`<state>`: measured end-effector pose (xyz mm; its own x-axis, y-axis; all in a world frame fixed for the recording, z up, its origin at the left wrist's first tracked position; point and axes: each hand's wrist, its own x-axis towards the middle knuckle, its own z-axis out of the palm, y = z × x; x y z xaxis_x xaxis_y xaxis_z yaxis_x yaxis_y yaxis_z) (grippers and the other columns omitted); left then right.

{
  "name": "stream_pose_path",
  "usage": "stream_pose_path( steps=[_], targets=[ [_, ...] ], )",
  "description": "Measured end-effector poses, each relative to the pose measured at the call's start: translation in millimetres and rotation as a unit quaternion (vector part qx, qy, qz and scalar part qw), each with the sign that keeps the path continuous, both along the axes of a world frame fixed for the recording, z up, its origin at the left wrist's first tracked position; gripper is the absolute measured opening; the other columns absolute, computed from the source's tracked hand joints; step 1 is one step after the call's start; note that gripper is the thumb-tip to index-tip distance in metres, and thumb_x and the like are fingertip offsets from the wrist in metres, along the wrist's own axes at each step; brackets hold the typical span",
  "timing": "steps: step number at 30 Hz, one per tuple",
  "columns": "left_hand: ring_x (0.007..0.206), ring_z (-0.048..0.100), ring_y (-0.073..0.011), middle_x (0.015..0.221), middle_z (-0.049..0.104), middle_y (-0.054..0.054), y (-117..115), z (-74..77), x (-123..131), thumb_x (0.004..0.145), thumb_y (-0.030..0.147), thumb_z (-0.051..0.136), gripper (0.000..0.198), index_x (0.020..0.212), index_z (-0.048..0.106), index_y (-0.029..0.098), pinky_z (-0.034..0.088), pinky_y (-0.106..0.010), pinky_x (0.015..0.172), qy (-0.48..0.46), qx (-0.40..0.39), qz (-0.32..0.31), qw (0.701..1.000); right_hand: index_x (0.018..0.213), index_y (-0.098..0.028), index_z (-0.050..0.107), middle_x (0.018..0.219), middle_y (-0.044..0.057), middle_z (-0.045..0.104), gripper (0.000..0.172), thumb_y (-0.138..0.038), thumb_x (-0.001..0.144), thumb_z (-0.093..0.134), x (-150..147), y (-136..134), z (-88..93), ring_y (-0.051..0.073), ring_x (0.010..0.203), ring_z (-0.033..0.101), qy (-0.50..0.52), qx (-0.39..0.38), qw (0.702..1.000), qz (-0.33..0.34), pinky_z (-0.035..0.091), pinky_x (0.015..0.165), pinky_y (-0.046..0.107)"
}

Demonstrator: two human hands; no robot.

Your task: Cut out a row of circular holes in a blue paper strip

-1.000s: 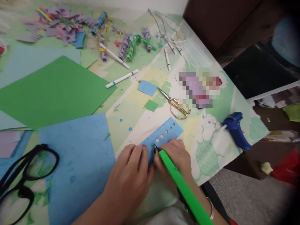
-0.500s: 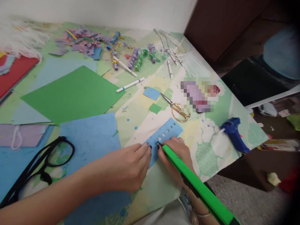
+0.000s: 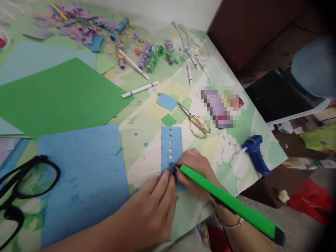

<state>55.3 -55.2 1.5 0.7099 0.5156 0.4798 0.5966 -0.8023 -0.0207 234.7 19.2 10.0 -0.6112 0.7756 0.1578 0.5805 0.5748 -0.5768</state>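
A blue foam or paper strip [image 3: 177,143] with a row of round holes lies on the table in front of me. My left hand [image 3: 157,206] presses its fingertips together on the lower part of the strip, near a small raised blue bit. My right hand [image 3: 197,167] is closed around a green utility knife [image 3: 236,202], whose tip end meets the strip beside my left fingertips. The blade itself is hidden by the fingers. Gold-handled scissors [image 3: 196,123] rest beyond the strip, near a small blue rectangle [image 3: 167,101] and a green square [image 3: 168,120].
Left of my hands are a large blue sheet [image 3: 84,175], black glasses [image 3: 34,175] and a green sheet [image 3: 63,94]. White markers [image 3: 140,89], curled paper pieces [image 3: 145,55] and a scrap pile [image 3: 81,26] lie farther back. A blue glue gun [image 3: 257,154] sits by the right edge.
The strip has turned from slanted to nearly upright in view. Both hands moved slightly lower with it, and the raised blue bit shows more. The camera view shifted rightward.
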Motion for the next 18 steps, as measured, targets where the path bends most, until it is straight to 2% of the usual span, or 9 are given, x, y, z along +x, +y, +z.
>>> stream_pose_path(
  steps=[2,5,9,12,18],
  targets=[
    [0.108,0.064,-0.0341,0.113,0.070,-0.018,-1,-2.9,-4,0.084,0.019,0.058,0.033,0.111,0.065,0.002,0.048,-0.046,0.092,-0.004,-0.012,0.025,1.000,0.060,-0.018,0.048,0.060,-0.001,0.054,0.024,-0.015,0.084,0.049,2,2,-1.9,0.013,0.062,0.045,-0.009,-0.001,1.000,0.010,0.033,0.063,0.030],
    [0.111,0.063,-0.0302,0.118,0.068,-0.018,-1,-5.7,-6,0.088,0.017,0.051,0.034,0.116,0.063,0.002,0.045,-0.043,0.098,0.001,-0.028,0.040,0.999,0.063,-0.019,0.051,0.058,-0.002,0.055,0.021,-0.014,0.083,0.049,4,5,-6.3,0.013,0.061,0.047,-0.026,0.022,0.999,0.031,0.033,0.062,0.030],
    [0.111,0.063,-0.0297,0.120,0.067,-0.019,0,-5.3,-4,0.088,0.017,0.048,0.036,0.118,0.061,0.001,0.044,-0.042,0.099,0.006,-0.034,0.051,0.998,0.065,-0.020,0.051,0.055,-0.003,0.054,0.018,-0.013,0.082,0.051,6,7,-12.0,0.013,0.059,0.045,-0.028,0.070,0.996,0.047,0.032,0.060,0.030],
    [0.110,0.063,-0.0306,0.119,0.068,-0.018,2,-1.5,-4,0.088,0.014,0.044,0.037,0.116,0.061,0.001,0.044,-0.043,0.098,0.024,-0.049,0.040,0.998,0.065,-0.020,0.050,0.053,-0.004,0.051,0.018,-0.013,0.082,0.052,7,8,-13.7,0.013,0.058,0.042,-0.014,0.078,0.995,0.053,0.032,0.058,0.030],
    [0.105,0.066,-0.0271,0.114,0.071,-0.015,2,4.7,-4,0.086,0.008,0.035,0.039,0.111,0.064,0.004,0.046,-0.042,0.095,0.032,-0.049,0.034,0.998,0.065,-0.021,0.049,0.052,-0.004,0.046,0.018,-0.012,0.081,0.052,6,6,-14.2,0.014,0.057,0.039,-0.002,0.077,0.996,0.041,0.030,0.057,0.031]
  ],
)
